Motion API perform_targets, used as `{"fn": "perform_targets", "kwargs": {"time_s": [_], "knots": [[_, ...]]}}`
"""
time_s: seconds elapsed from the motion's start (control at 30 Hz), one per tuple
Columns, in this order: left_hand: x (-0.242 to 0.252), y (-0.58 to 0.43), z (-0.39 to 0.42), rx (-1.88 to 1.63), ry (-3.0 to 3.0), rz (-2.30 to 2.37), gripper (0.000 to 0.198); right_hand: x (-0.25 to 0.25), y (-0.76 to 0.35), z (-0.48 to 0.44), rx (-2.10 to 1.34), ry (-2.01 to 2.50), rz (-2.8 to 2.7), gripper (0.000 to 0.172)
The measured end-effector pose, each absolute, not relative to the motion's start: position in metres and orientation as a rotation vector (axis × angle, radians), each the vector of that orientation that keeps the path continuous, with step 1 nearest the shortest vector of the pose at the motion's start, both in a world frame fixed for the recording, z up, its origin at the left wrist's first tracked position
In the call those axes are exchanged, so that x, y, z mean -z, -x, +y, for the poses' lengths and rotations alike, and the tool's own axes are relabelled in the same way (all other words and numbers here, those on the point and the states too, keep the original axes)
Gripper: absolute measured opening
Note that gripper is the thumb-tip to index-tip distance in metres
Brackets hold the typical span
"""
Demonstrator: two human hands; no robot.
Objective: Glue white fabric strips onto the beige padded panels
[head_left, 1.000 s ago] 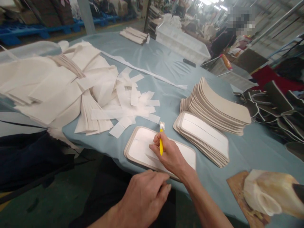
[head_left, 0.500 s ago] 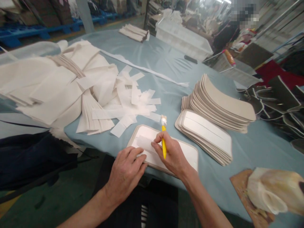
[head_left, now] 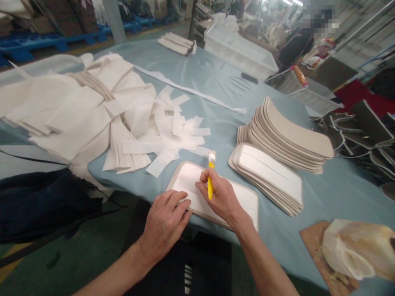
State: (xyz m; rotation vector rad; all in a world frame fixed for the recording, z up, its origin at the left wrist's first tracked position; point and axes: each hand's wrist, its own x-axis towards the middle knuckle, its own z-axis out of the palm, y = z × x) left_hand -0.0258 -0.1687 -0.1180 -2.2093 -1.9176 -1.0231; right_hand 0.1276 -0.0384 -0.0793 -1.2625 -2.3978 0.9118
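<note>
A rounded, white-faced panel with a beige edge [head_left: 242, 201] lies flat at the table's near edge. My left hand [head_left: 166, 216] rests with its fingers stretched over the panel's lower left edge. In my right hand [head_left: 220, 197] is a brush with a yellow handle [head_left: 210, 187], its white-coated bristles pointing up and away from me. That hand is over the middle of the panel; whether it touches the surface I cannot tell. Right of the panel sits a stack of similar white-faced panels [head_left: 268, 170]. Loose white strips [head_left: 166, 142] lie just beyond the panel.
Behind the stack stands a pile of curved beige panels [head_left: 293, 127]. Large cream fabric pieces [head_left: 77, 111] are heaped on the left. A cloudy plastic container [head_left: 358, 246] lies on a brown board [head_left: 314, 236] at right. A white bin [head_left: 240, 49] stands at the back.
The brush has tilted slightly in my right hand, its tip shifting a little left and down. A whitish patch on the panel beside that hand no longer stands out. My left hand stays on the panel.
</note>
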Motion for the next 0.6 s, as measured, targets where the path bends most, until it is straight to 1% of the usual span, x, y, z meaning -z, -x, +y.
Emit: {"fn": "perform_targets", "kwargs": {"time_s": [0.1,0.37,0.6], "knots": [[0.1196,0.0263,-0.1691,1.041,2.205,-1.932,0.013,0.0843,-0.127,-0.0394,-0.853,1.297,-2.414,0.009],[0.1207,0.0273,-0.1699,1.043,2.207,-1.941,0.013,0.0868,-0.1225,-0.0372,-0.83,1.309,-2.475,0.008],[0.1214,0.0276,-0.1703,1.041,2.202,-1.952,0.015,0.0798,-0.1232,-0.0308,-0.953,1.293,-2.493,0.009]]}}
